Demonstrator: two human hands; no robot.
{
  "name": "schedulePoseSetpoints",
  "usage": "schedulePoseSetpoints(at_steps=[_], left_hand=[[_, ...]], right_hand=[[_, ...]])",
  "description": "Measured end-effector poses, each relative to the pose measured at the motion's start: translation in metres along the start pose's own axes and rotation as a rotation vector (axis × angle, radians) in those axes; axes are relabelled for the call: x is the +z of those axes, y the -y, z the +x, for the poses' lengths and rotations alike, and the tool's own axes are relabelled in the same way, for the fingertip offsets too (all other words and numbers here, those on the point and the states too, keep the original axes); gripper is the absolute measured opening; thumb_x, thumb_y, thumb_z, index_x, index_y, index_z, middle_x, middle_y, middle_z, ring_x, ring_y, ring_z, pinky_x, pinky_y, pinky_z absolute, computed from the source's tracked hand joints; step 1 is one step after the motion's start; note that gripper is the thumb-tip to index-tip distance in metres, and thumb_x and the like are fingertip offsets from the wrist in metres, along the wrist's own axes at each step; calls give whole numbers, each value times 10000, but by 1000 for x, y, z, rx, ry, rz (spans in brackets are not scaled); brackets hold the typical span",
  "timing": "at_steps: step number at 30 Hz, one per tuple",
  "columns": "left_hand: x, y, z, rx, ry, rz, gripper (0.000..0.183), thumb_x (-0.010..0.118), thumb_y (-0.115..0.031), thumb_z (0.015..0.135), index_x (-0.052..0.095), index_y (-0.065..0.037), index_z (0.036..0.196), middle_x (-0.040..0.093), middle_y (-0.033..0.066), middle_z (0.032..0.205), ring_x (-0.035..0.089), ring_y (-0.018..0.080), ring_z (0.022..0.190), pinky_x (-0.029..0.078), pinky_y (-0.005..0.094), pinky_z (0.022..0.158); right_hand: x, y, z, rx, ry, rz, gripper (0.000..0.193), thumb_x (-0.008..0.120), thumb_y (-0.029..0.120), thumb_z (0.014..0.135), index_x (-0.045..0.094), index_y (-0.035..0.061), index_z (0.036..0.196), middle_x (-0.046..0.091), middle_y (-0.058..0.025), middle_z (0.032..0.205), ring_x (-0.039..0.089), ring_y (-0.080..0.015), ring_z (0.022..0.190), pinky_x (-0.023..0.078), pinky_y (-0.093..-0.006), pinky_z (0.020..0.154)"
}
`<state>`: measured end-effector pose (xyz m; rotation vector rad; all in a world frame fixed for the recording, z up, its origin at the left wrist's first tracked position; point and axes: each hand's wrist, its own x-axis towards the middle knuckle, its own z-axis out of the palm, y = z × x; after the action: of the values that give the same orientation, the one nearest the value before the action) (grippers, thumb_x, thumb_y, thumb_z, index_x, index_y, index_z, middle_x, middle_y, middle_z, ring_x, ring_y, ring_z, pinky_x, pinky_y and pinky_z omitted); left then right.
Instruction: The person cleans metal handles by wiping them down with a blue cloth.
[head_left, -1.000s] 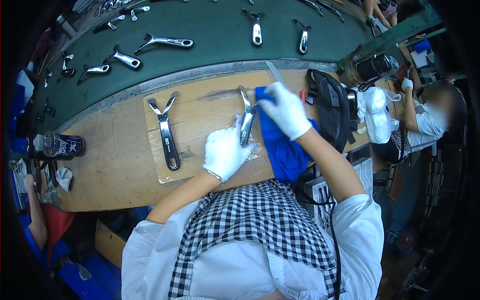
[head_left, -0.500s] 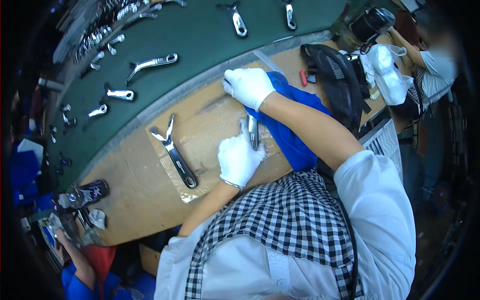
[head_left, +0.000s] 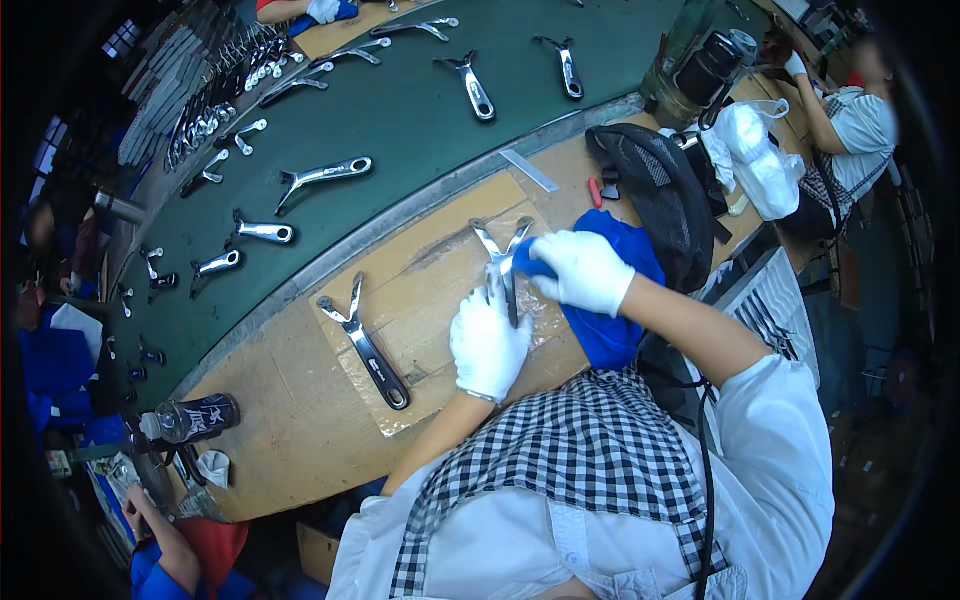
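Observation:
My white-gloved left hand (head_left: 490,345) is closed on a shiny Y-shaped crank arm (head_left: 493,250), which lies on the cardboard sheet (head_left: 425,265) with its fork pointing away from me. Its near end is partly hidden by the glove. A bunch of blue cloth (head_left: 612,340) is gripped in my right hand (head_left: 588,275), also gloved in white. A fold of that cloth touches the crank arm just below its fork, and the rest hangs over the bench to the right. To the left, a second crank arm (head_left: 372,360) with a dark shank lies on the cardboard.
Several crank arms, such as one forked piece (head_left: 470,88), lie on the green belt (head_left: 410,130) beyond the bench. A black mesh bag (head_left: 660,180), a red tool (head_left: 595,192) and a dark bottle (head_left: 708,68) are at right. Another bottle (head_left: 198,417) lies left. Co-workers sit both sides.
My right hand has come down and right from the bench's far side, bringing the cloth onto the crank arm. The crank arm's fork, covered before, now shows. The whole view has shifted slightly.

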<state>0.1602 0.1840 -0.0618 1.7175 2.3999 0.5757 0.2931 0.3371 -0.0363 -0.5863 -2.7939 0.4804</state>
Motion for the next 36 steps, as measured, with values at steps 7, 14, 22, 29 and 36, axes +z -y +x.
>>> schedulePoseSetpoints(at_steps=[7, 14, 22, 29, 36], left_hand=[[-4, 36, 1, -575, 454, -1562, 425, 540, -150, 960, 506, 1, 1355, 576, 64, 945, 569, 127, 653, 462, 248, 528], [-24, 48, 5, -812, 606, -1702, 269, 511, -149, 1020, 524, -15, 1253, 551, 39, 833, 533, 120, 605, 441, 238, 486], [-31, 48, 17, -787, 717, -1550, 198, 531, -192, 1032, 555, -40, 1156, 518, -5, 741, 488, 95, 531, 396, 239, 445], [-38, 48, 20, -743, 676, -1383, 246, 547, -216, 1031, 566, -28, 1188, 503, -6, 744, 465, 93, 511, 373, 233, 441], [-31, 41, 15, -705, 617, -1284, 171, 549, -211, 1022, 534, -49, 1075, 511, -5, 721, 495, 99, 503, 404, 252, 430]], right_hand=[[14, -3, 8, 97, -100, -28, 203, 638, 138, 805, 651, 116, 1006, 692, -92, 884, 686, -300, 851, 552, -432, 764], [37, 30, 28, -47, -102, 183, 230, 670, 103, 832, 671, 148, 1057, 683, -78, 879, 679, -305, 801, 555, -411, 708], [56, 27, 49, -67, -139, -38, 183, 594, 138, 880, 644, 170, 1053, 661, -66, 850, 690, -281, 734, 541, -412, 610], [21, 9, 13, -91, 187, -138, 243, 570, 144, 918, 665, 155, 1140, 684, -87, 971, 693, -292, 852, 555, -407, 708], [46, 40, 32, 309, 35, 317, 163, 639, 170, 875, 648, 111, 1027, 700, -114, 994, 678, -344, 942, 543, -464, 795]])
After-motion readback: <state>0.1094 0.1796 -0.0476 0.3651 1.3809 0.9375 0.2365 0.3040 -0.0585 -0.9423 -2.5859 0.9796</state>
